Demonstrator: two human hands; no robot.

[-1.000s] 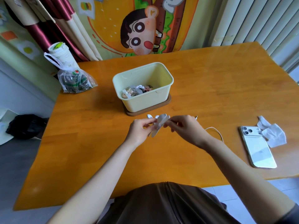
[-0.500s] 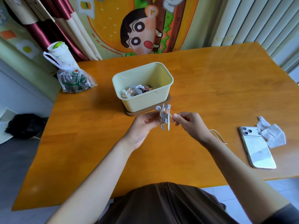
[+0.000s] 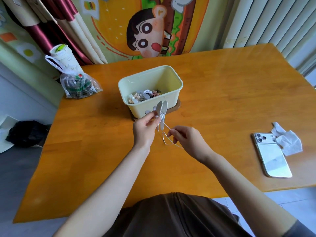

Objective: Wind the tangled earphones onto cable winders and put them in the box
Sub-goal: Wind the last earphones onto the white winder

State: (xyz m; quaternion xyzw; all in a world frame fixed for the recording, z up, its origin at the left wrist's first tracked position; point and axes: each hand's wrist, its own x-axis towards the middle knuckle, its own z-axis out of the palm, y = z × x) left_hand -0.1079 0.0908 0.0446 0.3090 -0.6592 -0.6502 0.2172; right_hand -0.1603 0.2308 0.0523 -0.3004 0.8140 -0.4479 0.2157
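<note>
Pulled back, the right hand (image 3: 188, 141) pinches the cable (image 3: 163, 139); left hand (image 3: 145, 129) fingers (image 3: 151, 117) clamp the winder (image 3: 161, 110), seemingly short of the box (image 3: 136, 110).

- table (image 3: 222, 100): orange wood, glossy, fills the middle of the frame
- phone (image 3: 271, 156): right side of the table, lying face down, pale back, camera lenses at its far end
- tissue (image 3: 289, 142): white, crumpled, touching the phone's upper right edge
- plastic bag (image 3: 78, 86): clear, knotted handles, dark contents, upper left corner of the table
- white cylinder (image 3: 65, 59): right behind the bag, tilted, green mark on top
- cartoon hanging (image 3: 148, 31): top centre, behind the table
- curtain (image 3: 42, 35): dark red and cream, upper left
- blinds (image 3: 273, 19): white, vertical, upper right
- black bundle (image 3: 25, 132): on the floor, left edge
</note>
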